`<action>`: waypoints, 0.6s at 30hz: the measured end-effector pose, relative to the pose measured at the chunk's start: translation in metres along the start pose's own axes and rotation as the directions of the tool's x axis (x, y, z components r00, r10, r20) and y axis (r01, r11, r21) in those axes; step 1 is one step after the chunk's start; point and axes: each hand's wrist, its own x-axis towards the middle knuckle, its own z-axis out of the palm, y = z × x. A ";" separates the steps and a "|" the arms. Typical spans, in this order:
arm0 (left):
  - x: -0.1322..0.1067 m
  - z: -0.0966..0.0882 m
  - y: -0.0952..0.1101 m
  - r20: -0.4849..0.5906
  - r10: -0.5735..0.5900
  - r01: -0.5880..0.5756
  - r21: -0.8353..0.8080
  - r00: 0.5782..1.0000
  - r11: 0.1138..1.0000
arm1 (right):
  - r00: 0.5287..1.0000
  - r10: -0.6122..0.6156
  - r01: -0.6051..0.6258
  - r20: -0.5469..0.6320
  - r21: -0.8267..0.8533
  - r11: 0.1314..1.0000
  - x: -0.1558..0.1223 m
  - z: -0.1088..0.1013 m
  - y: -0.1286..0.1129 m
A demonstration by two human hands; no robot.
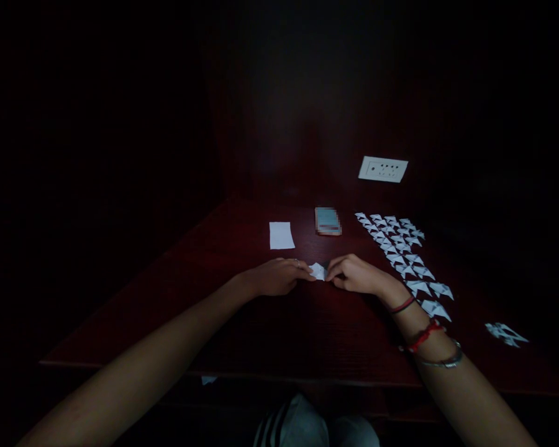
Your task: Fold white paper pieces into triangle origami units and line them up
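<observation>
A small folded piece of white paper (318, 271) is held between both hands near the middle of the dark red table (279, 335). My left hand (282, 276) pinches its left side, thumb and fingers together. On the other side, my right hand (354, 273) grips the right edge with bent fingers. Part of the paper is covered by the fingertips. Just beyond the left hand lies a flat stack or sheet of white paper (281, 236).
Rows of folded white paper shapes (395, 242) lie to the right, some close to my right forearm. Farther right sits a small cluster of folded paper (505, 334). A bluish rectangular item (328, 221) lies behind the hands. A socket panel (382, 169) is on the wall.
</observation>
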 end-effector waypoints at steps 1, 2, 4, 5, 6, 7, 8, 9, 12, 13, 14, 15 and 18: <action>0.000 0.000 0.000 -0.001 0.005 -0.005 -0.004 1.000 1.000 | 1.000 -0.003 0.003 -0.002 0.006 1.000 0.000 0.000 0.000; 0.000 -0.001 0.000 -0.001 0.011 -0.011 -0.010 1.000 1.000 | 1.000 -0.006 0.006 -0.002 0.008 1.000 0.000 0.000 -0.001; 0.000 -0.001 -0.001 -0.003 0.024 -0.024 -0.024 1.000 0.999 | 1.000 -0.011 0.011 0.000 -0.002 1.000 0.001 0.000 -0.002; 0.000 -0.001 -0.001 -0.006 0.030 -0.031 -0.031 1.000 0.999 | 1.000 -0.016 0.016 0.005 -0.011 1.000 0.001 -0.001 -0.003; 0.000 -0.001 -0.002 -0.011 0.037 -0.037 -0.038 0.999 0.999 | 1.000 -0.023 0.023 0.012 -0.018 1.000 0.002 -0.001 -0.004; 0.001 -0.001 -0.002 -0.016 0.043 -0.043 -0.045 0.999 0.998 | 0.999 -0.031 0.031 0.021 -0.024 0.999 0.002 0.000 -0.005; 0.001 -0.001 -0.003 -0.020 0.049 -0.050 -0.051 0.999 0.997 | 0.999 -0.040 0.040 0.031 -0.029 0.999 0.003 0.000 -0.005; 0.001 -0.001 -0.003 -0.025 0.056 -0.058 -0.059 0.998 0.997 | 0.998 -0.048 0.049 0.040 -0.033 0.998 0.003 0.000 -0.006; 0.002 -0.002 -0.004 -0.029 0.076 -0.078 -0.073 0.997 0.994 | 0.997 -0.061 0.063 0.048 -0.049 0.997 0.004 0.001 -0.005; 0.002 -0.003 -0.004 -0.027 0.079 -0.080 -0.074 0.997 0.994 | 0.997 -0.064 0.066 0.048 -0.056 0.996 0.004 0.002 -0.005; 0.002 -0.003 -0.004 -0.025 0.077 -0.079 -0.071 0.997 0.994 | 0.997 -0.066 0.069 0.048 -0.062 0.996 0.004 0.002 -0.004; 0.002 -0.004 -0.004 -0.024 0.074 -0.075 -0.067 0.997 0.995 | 0.997 -0.066 0.069 0.049 -0.069 0.995 0.003 0.002 -0.004; 0.001 -0.005 -0.003 -0.018 0.072 -0.072 -0.047 0.997 0.996 | 0.996 -0.065 0.070 0.057 -0.085 0.994 0.004 0.003 -0.004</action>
